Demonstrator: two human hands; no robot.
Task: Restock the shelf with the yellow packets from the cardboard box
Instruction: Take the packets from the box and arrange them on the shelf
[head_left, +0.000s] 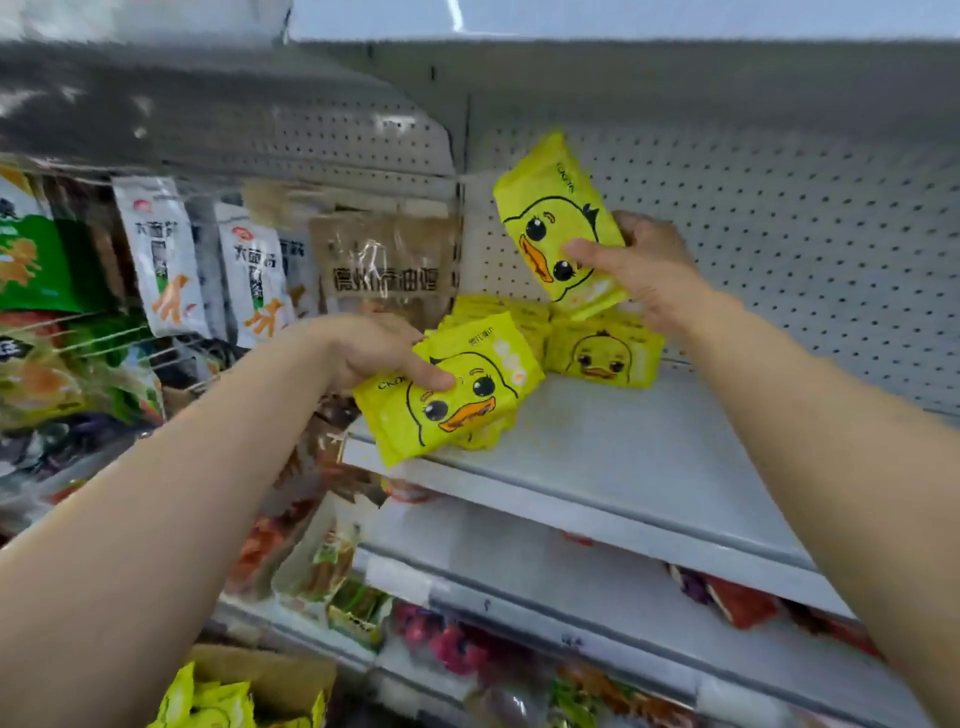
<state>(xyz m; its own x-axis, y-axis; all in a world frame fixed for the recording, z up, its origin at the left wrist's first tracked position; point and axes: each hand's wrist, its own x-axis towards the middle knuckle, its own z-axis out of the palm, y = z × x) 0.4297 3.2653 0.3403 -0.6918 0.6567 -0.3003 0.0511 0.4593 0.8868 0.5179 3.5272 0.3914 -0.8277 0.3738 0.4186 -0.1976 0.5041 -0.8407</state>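
Evidently both hands are loaded so two lots go up in one trip: the left hand (374, 353) grips a small stack of yellow packets (447, 395) flat, thumb pressed on the top duck face, resting it on the near left edge of the shelf (649, 467), probably to slide it back against the packets already there. The right hand (644, 270) pinches another packet (561, 228) upright, tilted, above the shelved pile (602, 353) at the far left by the pegboard back (779, 208), seemingly to drop it on top or stand it behind. Most of the shelf to the right lies bare, so restocking looks early. More packets wait in the cardboard box (270, 680) at the near bottom left, below the arms
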